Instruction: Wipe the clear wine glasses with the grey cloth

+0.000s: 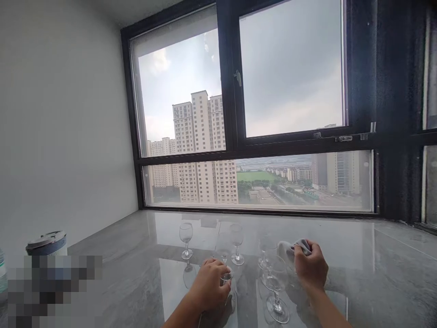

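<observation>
My left hand [212, 283] is closed at the foot of a clear stemmed wine glass [223, 245], which stands upright on the shiny grey surface; the fingers partly hide its base. My right hand [311, 265] is closed round a bunched grey cloth [302, 246], held to the right of the glasses. Between my hands stand a near stemmed glass [275, 273] and another glass [267, 245] just behind it, overlapping in view. Beyond my left hand are two more upright glasses, a left one [186, 233] and a middle one [236, 236].
The glossy grey surface [126, 255] reflects the window and runs back to the dark window frame [259, 212]. A white wall [68, 136] bounds the left. A lidded tub [51, 244] sits at far left, beside a partly visible bottle [2, 273] and a blurred-out patch.
</observation>
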A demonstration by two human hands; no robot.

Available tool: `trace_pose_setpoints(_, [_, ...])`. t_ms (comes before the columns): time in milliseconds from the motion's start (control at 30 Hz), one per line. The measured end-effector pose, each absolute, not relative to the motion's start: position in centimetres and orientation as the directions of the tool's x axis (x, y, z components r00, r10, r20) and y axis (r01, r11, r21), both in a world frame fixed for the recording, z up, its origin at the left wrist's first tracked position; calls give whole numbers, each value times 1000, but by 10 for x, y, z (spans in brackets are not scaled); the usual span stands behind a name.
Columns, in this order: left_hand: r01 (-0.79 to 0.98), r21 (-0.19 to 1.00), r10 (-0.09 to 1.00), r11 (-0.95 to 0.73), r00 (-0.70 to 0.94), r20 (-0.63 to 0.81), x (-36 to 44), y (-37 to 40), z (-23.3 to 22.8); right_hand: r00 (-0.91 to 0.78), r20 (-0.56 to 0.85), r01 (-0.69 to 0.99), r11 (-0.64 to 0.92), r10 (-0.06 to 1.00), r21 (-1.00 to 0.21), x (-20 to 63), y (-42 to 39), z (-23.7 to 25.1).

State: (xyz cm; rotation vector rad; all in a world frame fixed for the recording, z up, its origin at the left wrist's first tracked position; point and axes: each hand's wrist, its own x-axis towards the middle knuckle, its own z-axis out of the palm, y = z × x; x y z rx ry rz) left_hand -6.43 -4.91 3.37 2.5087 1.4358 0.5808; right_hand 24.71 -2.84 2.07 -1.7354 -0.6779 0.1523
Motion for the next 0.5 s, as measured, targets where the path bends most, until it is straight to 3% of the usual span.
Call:
trace_pose_setpoints(167, [942, 237, 953, -239, 180, 244, -83, -40, 35, 810, 252, 366, -121, 529, -923, 248, -28, 20])
trace_pose_setpoints(500, [981, 179, 953, -81, 24, 302, -123, -50, 23, 825, 247, 350, -117, 508, -929, 247, -30, 22])
